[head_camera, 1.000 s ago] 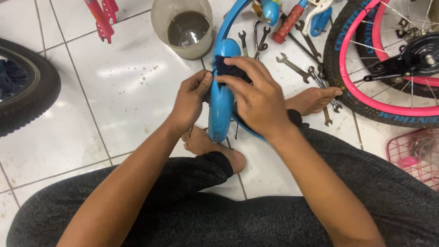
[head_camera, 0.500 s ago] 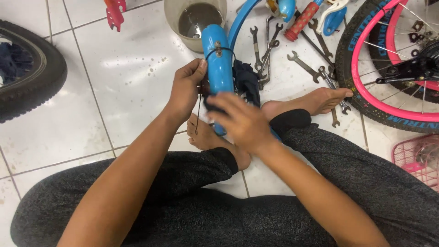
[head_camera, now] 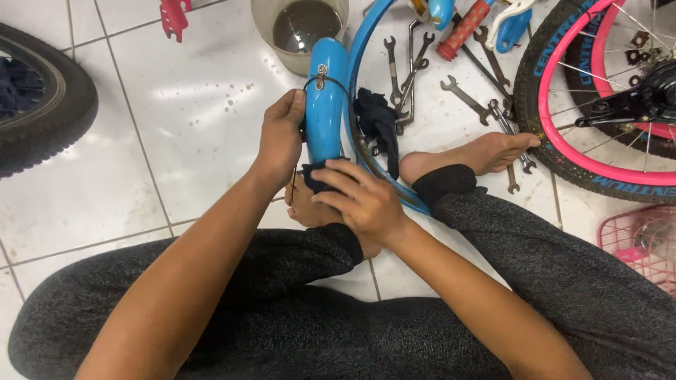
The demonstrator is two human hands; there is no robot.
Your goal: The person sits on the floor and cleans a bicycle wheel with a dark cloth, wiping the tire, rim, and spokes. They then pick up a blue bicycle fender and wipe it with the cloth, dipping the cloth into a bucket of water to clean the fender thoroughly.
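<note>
Blue fender (head_camera: 325,105) upright over the white floor tiles (head_camera: 190,127), between both hands | left hand (head_camera: 280,137) clasps its left edge | right hand (head_camera: 359,200) presses dark cloth (head_camera: 315,179) against its lower end | bucket (head_camera: 301,32) behind holds murky water.

White tiled floor (head_camera: 176,127), scattered wrenches (head_camera: 465,98), murky water bucket (head_camera: 303,28), black tyre (head_camera: 42,98), pink basket (head_camera: 641,243)

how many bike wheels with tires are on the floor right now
2. One black tire lies at the left edge, partly cut off. One wheel with a pink rim lies at the upper right by the foot. Others may be out of frame.
</note>
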